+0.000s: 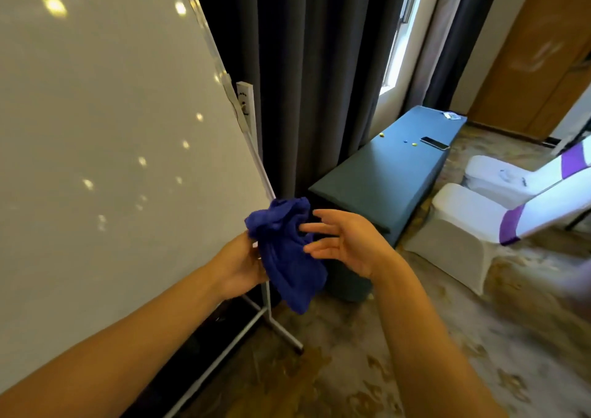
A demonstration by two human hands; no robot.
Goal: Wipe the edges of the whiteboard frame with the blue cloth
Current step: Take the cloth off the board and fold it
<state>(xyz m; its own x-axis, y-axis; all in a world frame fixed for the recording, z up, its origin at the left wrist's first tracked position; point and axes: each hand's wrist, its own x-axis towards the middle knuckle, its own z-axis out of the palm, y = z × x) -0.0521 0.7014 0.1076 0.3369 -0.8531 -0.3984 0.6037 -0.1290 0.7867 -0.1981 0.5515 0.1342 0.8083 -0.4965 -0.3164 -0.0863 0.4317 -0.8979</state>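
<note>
The whiteboard (105, 136) fills the left of the view, its thin pale frame edge (256, 152) running down its right side. A bunched blue cloth (284, 258) hangs at the lower right corner of the frame. My left hand (238, 267) grips the cloth from the left, beside that corner. My right hand (342, 242) hovers just right of the cloth with fingers spread, fingertips at or near its fabric; I cannot tell if they touch.
The board's metal stand foot (281, 328) sits on the patterned carpet below. Dark curtains (307, 82) hang behind. A dark-covered table (390, 174) with a phone (435, 143) stands to the right, with white-covered chairs (463, 235) beyond.
</note>
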